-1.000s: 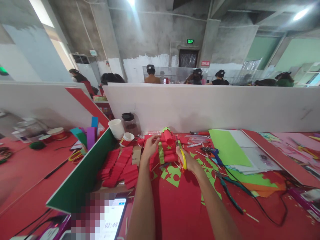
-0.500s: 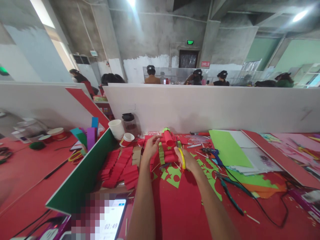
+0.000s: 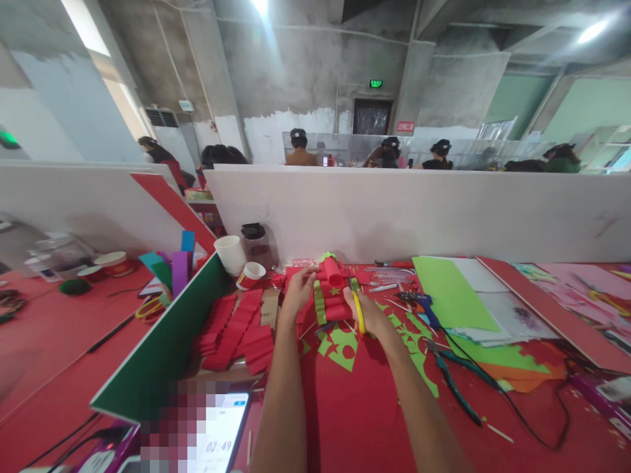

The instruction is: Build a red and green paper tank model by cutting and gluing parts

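My right hand (image 3: 372, 315) is closed around a pair of yellow-handled scissors (image 3: 361, 314), whose blades point away from me beside a small red paper roll (image 3: 331, 272). My left hand (image 3: 299, 290) is at the roll's left, its fingers stretched out with a small gap between thumb and forefinger. Whether its fingertips touch the red paper I cannot tell. Beneath the roll lie red paper rolls wrapped with a green band (image 3: 319, 302), with a small green star on the red. Green paper offcuts (image 3: 341, 348) lie nearer to me on a red sheet (image 3: 355, 407).
Folded red paper strips (image 3: 231, 332) lie at left beside a green partition (image 3: 162, 341). Paper cups (image 3: 250, 274) and a dark-lidded jar (image 3: 256, 243) stand behind. To the right are a blue glue gun (image 3: 424, 305), pliers (image 3: 456, 381), a cable and green sheets (image 3: 453, 292). A phone (image 3: 224, 427) lies front left.
The scissors have shifted very slightly at the right of the red roll. My left hand and the paper pieces stay practically where they were.
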